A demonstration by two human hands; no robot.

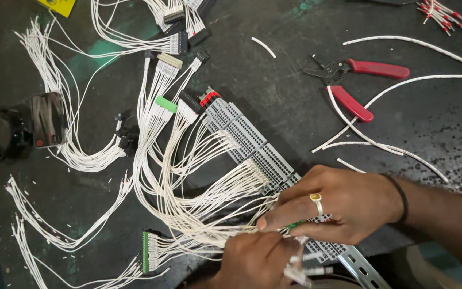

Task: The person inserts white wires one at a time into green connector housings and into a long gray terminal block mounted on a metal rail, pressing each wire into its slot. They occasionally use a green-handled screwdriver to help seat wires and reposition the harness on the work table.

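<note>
A long row of grey terminal blocks (pixel 241 134) on a metal rail (pixel 362 267) runs diagonally across the dark bench. Many thin white wires (pixel 199 198) fan out from it to small connectors. My right hand (pixel 338 206), with a ring and a dark wristband, rests over the lower end of the row, fingers pinched on a thin green-handled tool at the blocks. My left hand (pixel 260 262) sits just below it at the bottom edge, closed around a bunch of white wire ends.
Red-handled wire strippers (pixel 359 85) lie at the upper right among loose white cables (pixel 402 85). Black, grey and green connectors (pixel 167 104) with wire looms cover the left half. A black device (pixel 44 120) sits at the left edge. Red-tipped wire pieces (pixel 442 13) lie at the top right.
</note>
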